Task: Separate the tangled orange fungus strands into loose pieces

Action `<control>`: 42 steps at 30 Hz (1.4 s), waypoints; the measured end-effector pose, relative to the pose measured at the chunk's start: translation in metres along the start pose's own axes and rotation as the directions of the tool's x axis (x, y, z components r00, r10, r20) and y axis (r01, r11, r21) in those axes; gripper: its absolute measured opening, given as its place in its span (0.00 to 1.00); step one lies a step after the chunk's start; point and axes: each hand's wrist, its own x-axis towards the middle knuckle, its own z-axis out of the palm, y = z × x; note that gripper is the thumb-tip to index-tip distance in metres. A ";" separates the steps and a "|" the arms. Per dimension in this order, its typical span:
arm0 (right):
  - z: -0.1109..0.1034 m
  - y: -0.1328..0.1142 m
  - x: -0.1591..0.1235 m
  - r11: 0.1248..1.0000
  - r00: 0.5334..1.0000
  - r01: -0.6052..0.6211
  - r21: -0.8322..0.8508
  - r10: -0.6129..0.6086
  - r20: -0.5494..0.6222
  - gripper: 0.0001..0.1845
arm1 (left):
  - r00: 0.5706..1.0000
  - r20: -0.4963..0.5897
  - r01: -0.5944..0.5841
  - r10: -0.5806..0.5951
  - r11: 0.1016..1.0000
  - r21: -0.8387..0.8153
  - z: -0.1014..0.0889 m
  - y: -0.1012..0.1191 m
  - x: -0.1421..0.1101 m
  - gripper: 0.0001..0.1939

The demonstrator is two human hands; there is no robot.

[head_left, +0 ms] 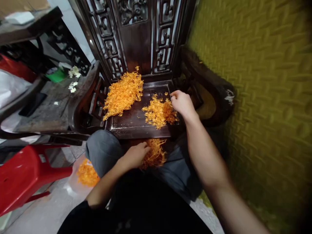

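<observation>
My left hand (135,155) is closed on a bunch of thin, branching orange sprigs (155,152), held low in front of the seat, between my knees. My right hand (182,103) is over the right side of the dark wooden chair seat (131,122). Its fingers are pinched together, and whatever is in them is too small to make out. A tiny orange piece (166,93) shows just left of the fingertips. Below that hand lies a smaller heap of loose orange blossom-like pieces (158,112). The larger orange heap (124,92) covers the seat's back left.
A carved chair back (136,42) rises behind the seat, with curved armrests (83,104) on both sides. To the left stand a red plastic stool (21,175) and a clear bag of orange pieces (86,174) on the floor. A yellow-green textured surface (263,97) fills the right.
</observation>
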 end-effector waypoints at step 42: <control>0.162 0.023 -0.026 0.863 0.937 -0.087 0.498 0.242 -0.254 0.32 | 0.746 -0.471 -0.184 -0.471 0.534 -0.825 0.117 -0.048 0.268 0.16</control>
